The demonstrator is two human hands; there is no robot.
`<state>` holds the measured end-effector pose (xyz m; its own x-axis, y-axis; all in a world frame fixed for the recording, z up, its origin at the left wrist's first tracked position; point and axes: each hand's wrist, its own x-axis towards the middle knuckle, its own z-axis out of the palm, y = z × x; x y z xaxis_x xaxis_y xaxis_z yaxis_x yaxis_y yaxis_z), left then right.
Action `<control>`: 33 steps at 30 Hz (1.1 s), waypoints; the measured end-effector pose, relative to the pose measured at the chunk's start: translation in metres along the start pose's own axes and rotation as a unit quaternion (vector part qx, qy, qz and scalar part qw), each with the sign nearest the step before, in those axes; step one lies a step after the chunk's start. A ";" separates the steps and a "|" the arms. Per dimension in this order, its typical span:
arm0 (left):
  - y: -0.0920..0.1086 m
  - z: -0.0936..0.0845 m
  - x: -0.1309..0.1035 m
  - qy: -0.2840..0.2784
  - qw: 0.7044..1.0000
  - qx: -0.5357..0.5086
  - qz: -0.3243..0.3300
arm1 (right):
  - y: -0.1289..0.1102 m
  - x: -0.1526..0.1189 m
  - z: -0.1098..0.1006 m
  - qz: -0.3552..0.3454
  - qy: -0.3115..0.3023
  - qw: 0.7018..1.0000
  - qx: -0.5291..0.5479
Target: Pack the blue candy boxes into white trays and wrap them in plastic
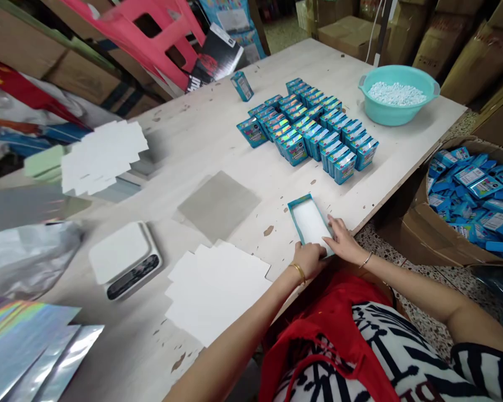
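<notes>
A shallow open box (308,219) with a teal rim and white inside lies at the table's near edge. At its near left corner my left hand (309,258) is closed, fingers curled against the wall. My right hand (342,241) grips the right side, its thumb over the rim and the index finger along the outside. Beyond the box stand rows of small blue printed packets (297,149), packed close together. A stack of white cards (218,287) lies to the left of my hands.
A turquoise basin (392,114) of small pale pieces stands at the far right. Below the table's right edge, a carton (419,223) holds many blue packets. A white scale (123,257), a grey square sheet (218,205), more white cards (103,159) and shiny sheets (20,346) occupy the left.
</notes>
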<state>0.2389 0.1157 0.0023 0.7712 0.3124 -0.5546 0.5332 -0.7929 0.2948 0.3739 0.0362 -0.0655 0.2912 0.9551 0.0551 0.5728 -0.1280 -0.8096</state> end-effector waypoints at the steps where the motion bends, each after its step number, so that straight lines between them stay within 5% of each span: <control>1: 0.000 -0.005 -0.003 0.016 1.000 0.015 0.009 | -0.001 0.003 0.000 0.007 -0.006 1.000 -0.011; 3: -0.001 -0.021 -0.004 0.097 0.995 0.009 0.021 | -0.001 0.007 -0.003 0.012 -0.013 0.999 -0.030; 5: -0.003 -0.047 0.009 0.234 0.971 -0.022 0.031 | -0.001 0.006 -0.010 0.021 -0.003 0.999 -0.046; 7: -0.004 -0.078 0.041 0.359 0.932 -0.033 0.039 | 0.002 0.002 -0.018 0.033 0.015 0.997 -0.063; 9: -0.002 -0.108 0.086 0.405 0.913 -0.030 0.026 | 0.007 -0.005 -0.025 0.038 0.031 0.996 -0.080; 12: 0.004 -0.140 0.153 0.370 0.927 -0.036 -0.048 | 0.016 -0.014 -0.032 0.046 0.051 0.994 -0.089; 16: 0.014 -0.146 0.200 0.314 0.940 -0.028 -0.128 | 0.024 -0.020 -0.036 0.074 0.077 0.991 -0.086; 24: 0.024 -0.115 0.205 0.389 0.914 -0.012 -0.114 | 0.027 -0.015 -0.044 0.113 0.085 0.986 -0.082; 33: -0.005 -0.134 0.208 0.386 0.917 -0.099 -0.035 | 0.021 -0.006 -0.056 0.141 0.017 0.979 -0.145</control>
<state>0.4430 0.2552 -0.0099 0.7082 0.6966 0.1149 0.5850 -0.6701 0.4570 0.4266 0.0131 -0.0501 0.4916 0.8619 -0.1240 0.6575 -0.4608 -0.5961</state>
